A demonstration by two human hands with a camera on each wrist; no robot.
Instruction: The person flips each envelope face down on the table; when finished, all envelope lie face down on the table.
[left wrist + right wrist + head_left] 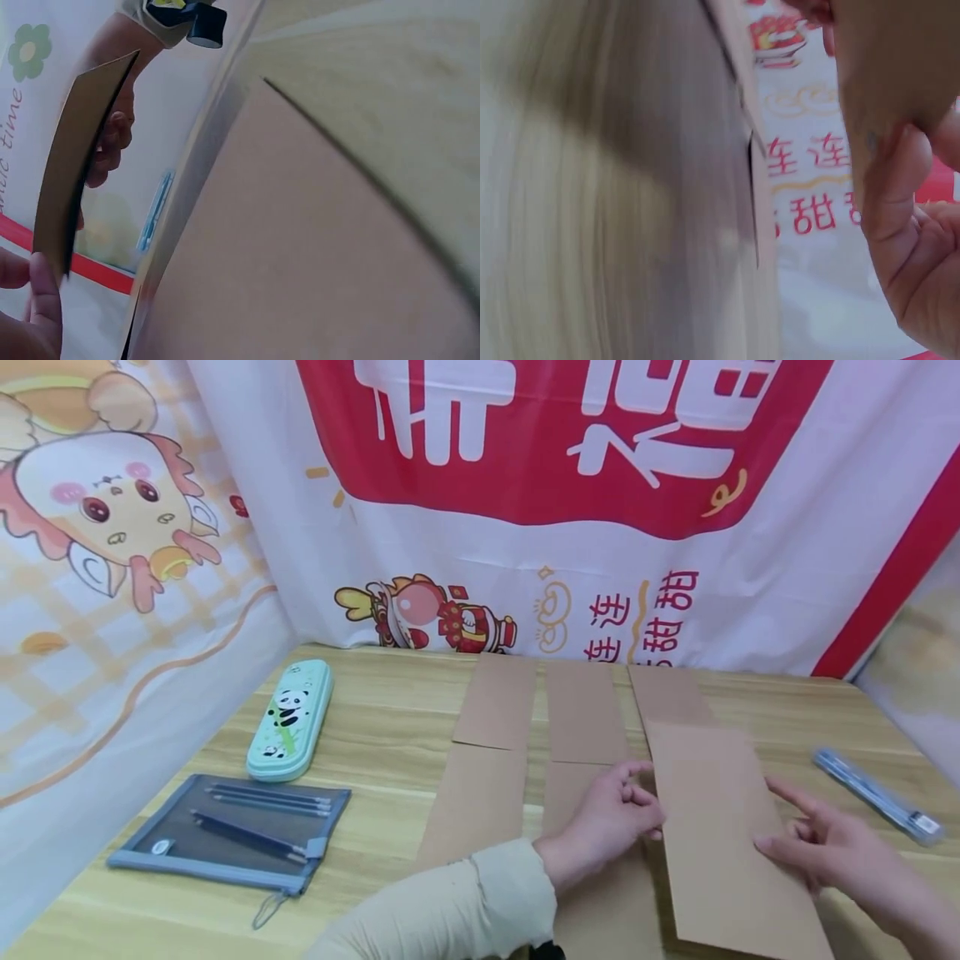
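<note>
A brown cardboard strip (723,835) is held up off the table between both hands, bowed slightly in the left wrist view. My left hand (607,818) pinches its left edge, and my right hand (832,843) grips the right edge with thumb and fingers. Seen from the right wrist, the thumb of the right hand (919,225) presses against the cardboard strip (896,60). Beneath and beside it, more cardboard pieces lie flat in three columns: a left one (480,793), a middle one (588,714) and a right one (671,693), partly covered by the held strip.
To the left are a mint pencil case (291,718) with a panda and a blue mesh pouch (180,810) containing several pens or pencils. A light-blue pen pack (877,793) lies on the wooden table (390,718) at right. A printed curtain (480,552) hangs behind.
</note>
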